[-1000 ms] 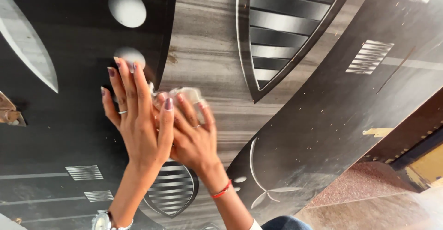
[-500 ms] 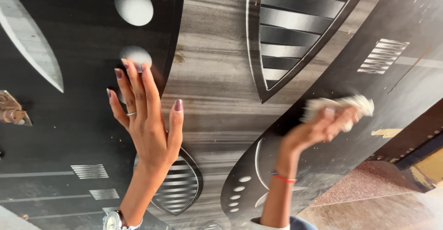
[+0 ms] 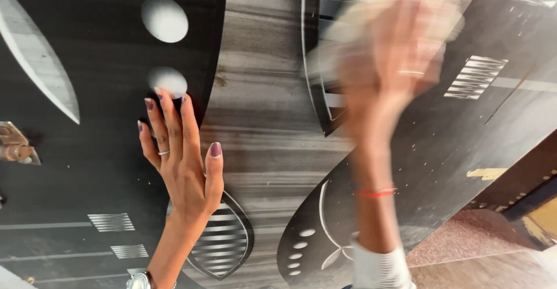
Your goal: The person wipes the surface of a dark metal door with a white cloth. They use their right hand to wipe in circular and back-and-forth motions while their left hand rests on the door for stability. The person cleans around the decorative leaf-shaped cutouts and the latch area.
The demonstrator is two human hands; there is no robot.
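A large patterned door panel (image 3: 261, 126) in black and grey fills the view. My left hand (image 3: 183, 155) lies flat on it with fingers spread, just below a pale oval mark (image 3: 168, 80), wearing a ring and a wristwatch (image 3: 139, 280). My right hand (image 3: 394, 57) is blurred with motion, high on the panel over a striped leaf-shaped inlay (image 3: 328, 100). It grips a crumpled pale cloth (image 3: 406, 5) pressed against the surface. A red thread (image 3: 374, 193) circles that wrist.
A brass latch (image 3: 14, 147) sits at the left edge of the panel. Beyond the panel's lower right edge lie a speckled reddish floor (image 3: 464, 231) and a yellow strip (image 3: 542, 213).
My right hand with the cloth swept from beside my left hand out to the right, then up to the top of the panel. My left hand stayed flat in place.
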